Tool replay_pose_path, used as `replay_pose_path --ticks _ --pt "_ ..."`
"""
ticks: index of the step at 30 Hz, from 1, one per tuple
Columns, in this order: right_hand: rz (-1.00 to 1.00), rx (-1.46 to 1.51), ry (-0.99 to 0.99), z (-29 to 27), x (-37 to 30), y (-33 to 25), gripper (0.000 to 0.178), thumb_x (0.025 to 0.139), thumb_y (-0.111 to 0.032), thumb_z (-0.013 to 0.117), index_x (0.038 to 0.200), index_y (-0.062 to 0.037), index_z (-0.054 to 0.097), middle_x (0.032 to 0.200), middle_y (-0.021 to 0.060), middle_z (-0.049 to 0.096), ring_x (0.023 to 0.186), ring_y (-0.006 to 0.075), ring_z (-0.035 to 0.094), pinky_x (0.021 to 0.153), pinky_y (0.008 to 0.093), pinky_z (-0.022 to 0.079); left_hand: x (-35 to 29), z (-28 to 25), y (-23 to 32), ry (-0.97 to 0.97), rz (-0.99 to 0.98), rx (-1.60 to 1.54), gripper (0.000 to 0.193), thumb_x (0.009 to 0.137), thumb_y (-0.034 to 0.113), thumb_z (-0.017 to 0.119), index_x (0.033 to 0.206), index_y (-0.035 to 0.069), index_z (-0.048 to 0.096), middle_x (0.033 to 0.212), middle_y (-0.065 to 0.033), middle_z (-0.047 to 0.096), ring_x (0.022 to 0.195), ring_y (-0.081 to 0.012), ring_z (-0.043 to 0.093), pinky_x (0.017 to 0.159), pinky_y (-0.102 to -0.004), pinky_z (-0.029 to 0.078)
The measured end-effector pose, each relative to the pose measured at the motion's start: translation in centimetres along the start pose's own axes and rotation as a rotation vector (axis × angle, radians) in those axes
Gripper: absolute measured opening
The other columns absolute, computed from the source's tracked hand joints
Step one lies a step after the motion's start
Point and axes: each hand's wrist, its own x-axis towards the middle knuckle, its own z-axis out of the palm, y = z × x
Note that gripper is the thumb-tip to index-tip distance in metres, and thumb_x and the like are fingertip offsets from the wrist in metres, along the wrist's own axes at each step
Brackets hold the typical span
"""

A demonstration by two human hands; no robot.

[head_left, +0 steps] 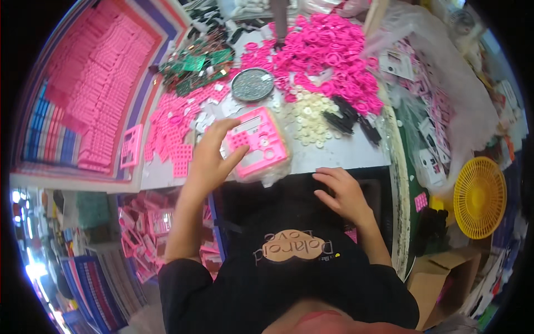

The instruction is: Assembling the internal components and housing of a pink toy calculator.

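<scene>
A pink plastic casing lies at the front of the table on a wrapped pad, its open face up. My left hand reaches over its left side, with thumb and forefinger on either side of a small pink button keypad. The keypad rests at the casing's left part. My right hand is just off the table's front edge, fingers apart, holding nothing. Left of the casing is a heap of pink button keypads. Beyond the casing sits a round dish of small metallic pieces.
Green circuit boards, bright pink rings, cream discs and black parts are heaped on the table. Stacked pink parts fill the left side. Pink casings lie below. A yellow basket stands right.
</scene>
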Motion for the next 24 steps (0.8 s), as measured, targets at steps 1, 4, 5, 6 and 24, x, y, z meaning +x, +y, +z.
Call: replay_pose_path --ticks 1,4,5,6,24 --pt "0.025 0.013 -0.01 0.4 0.2 0.3 0.036 0.084 -0.018 0.075 0.116 -0.0044 0.068 0.123 0.0132 0.066 0.11 0.0335 0.062 0.095 0.0416 0.051 -2.9 1.5 -3.1 0.065 -0.079 0.04 0.054 0.085 0.021 0.078 0.13 0.0 0.057 0.128 -0.0207 0.061 0.121 -0.038 0.058 0.104 -0.0435 0.045" --pt "0.009 -0.049 -0.02 1.2 1.6 1.4 0.04 0.083 -0.018 0.075 0.12 -0.0035 0.066 0.125 0.0133 0.064 0.114 0.0342 0.059 0.097 0.0415 0.05 -7.8 5.6 -5.2 0.124 -0.114 0.155 0.059 0.086 0.022 0.077 0.134 -0.001 0.053 0.135 -0.0254 0.053 0.127 -0.0422 0.051 0.108 -0.0466 0.041" --pt "-0.011 -0.055 -0.024 1.3 2.6 1.3 0.041 0.083 -0.018 0.075 0.12 -0.0034 0.065 0.125 0.0136 0.064 0.114 0.0344 0.059 0.097 0.0418 0.049 -8.6 6.5 -5.2 0.125 -0.118 0.142 0.058 0.086 0.02 0.076 0.134 -0.001 0.053 0.136 -0.0247 0.053 0.128 -0.0419 0.05 0.109 -0.0461 0.041" --pt "-0.031 -0.061 -0.027 1.6 3.6 1.1 0.042 0.083 -0.018 0.075 0.121 -0.0032 0.065 0.126 0.0139 0.064 0.115 0.0346 0.058 0.097 0.0421 0.049 -8.9 7.2 -5.1 0.126 -0.12 0.13 0.057 0.086 0.018 0.076 0.134 -0.001 0.053 0.138 -0.0241 0.052 0.129 -0.0417 0.05 0.109 -0.0456 0.04" --pt "-0.014 -0.091 -0.143 4.4 9.4 -0.1 0.062 0.084 -0.023 0.076 0.138 -0.0022 0.054 0.138 0.0213 0.054 0.122 0.0397 0.054 0.104 0.0449 0.045 0.7 0.7 -13.6 0.174 -0.182 0.142 0.032 0.087 0.022 0.073 0.112 0.002 0.071 0.108 -0.0176 0.071 0.103 -0.0337 0.067 0.089 -0.0425 0.052"
